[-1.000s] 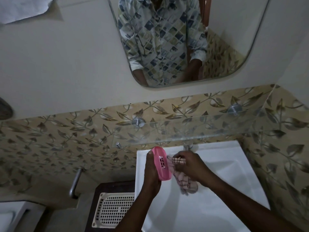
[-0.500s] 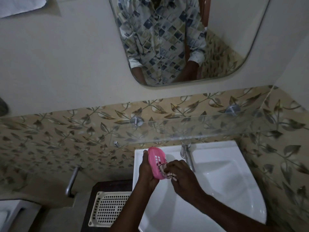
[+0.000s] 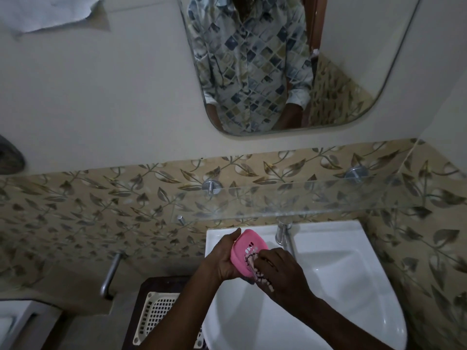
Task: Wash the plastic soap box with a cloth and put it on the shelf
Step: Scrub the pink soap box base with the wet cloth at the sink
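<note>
Over the sink's (image 3: 328, 248) back-left corner, left hand (image 3: 225, 261) grips the pink soap box (image 3: 246, 250); right hand (image 3: 283, 274) pinches the cloth (image 3: 262, 280) against it.

Left hand (image 3: 223, 260) curled in a grip, right hand (image 3: 284, 272) pinching, forearms converging from below.

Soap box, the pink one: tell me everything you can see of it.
The soap box is pink, smooth plastic by its look, oval with rounded corners and rows of small slots in its flat face. It is tilted up on edge, slotted face toward the right, over the back left corner of the white sink, below the glass shelf. The left hand grips it from the left, thumb on its upper rim. The right hand presses a patterned cloth against its lower slotted face.
</note>
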{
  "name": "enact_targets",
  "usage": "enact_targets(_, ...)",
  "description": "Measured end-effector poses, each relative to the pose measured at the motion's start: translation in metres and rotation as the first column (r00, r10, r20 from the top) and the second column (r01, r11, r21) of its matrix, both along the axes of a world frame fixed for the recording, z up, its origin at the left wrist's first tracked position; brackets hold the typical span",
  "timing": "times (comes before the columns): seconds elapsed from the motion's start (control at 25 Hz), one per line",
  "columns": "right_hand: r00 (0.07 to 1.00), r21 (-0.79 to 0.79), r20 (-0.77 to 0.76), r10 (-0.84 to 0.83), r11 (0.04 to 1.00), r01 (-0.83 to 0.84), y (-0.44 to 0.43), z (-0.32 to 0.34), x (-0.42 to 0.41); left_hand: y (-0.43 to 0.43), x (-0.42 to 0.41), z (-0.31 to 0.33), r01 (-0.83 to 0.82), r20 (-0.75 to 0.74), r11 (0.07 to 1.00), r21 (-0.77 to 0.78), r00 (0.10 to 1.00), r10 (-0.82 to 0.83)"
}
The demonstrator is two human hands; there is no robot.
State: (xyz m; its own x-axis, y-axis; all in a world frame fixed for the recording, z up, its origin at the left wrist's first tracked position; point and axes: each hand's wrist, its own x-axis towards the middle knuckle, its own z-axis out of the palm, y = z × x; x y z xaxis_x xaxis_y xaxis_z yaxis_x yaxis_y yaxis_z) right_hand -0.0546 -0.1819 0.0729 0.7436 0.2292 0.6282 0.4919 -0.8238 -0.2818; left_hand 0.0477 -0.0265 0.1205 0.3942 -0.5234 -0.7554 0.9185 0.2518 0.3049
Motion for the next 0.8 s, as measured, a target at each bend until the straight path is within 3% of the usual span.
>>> enact_targets(0.08, 0.998, 0.076, -0.019, -0.063, 0.995, 0.064, 0.001, 0.009, 0.002, -0.002, -0.012, -0.006, -0.152, 0.075, 0.978, -0.144, 0.984, 0.164)
enact_targets(0.2, 0.987, 0.138, -0.068, -0.145, 0.979, 0.153, 0.001, 0.027, 0.010, -0.013, -0.034, -0.010, -0.241, 0.274, 0.955, -0.172, 0.919, 0.282)
enact_targets(0.36, 0.984, 0.161, -0.127, -0.126, 0.976, 0.146, 0.020, 0.033, 0.003, -0.030, -0.046, -0.005, -0.301, 0.287, 0.942, -0.152, 0.898, 0.333)
enact_targets(0.52, 0.971, 0.106, -0.211, 0.109, 0.990, -0.088, -0.001, 0.030, -0.001, -0.020, -0.046, -0.003, -0.311, 0.227, 0.946, -0.094, 0.918, 0.324)
enact_targets(0.64, 0.954, 0.149, -0.294, 0.052, 0.989, -0.008, -0.016, 0.027, 0.001, -0.015, -0.044, -0.006, -0.272, 0.189, 0.959, -0.085, 0.940, 0.284)
enact_targets(0.72, 0.963, 0.188, -0.254, 0.085, 0.981, -0.037, -0.005, 0.022, -0.005, -0.017, -0.042, -0.007, -0.253, 0.154, 0.959, -0.127, 0.950, 0.271)
enact_targets(0.8, 0.960, 0.116, -0.216, 0.180, 0.981, -0.158, -0.012, 0.020, -0.004, -0.016, -0.044, -0.009, -0.235, 0.134, 0.962, -0.143, 0.958, 0.254)
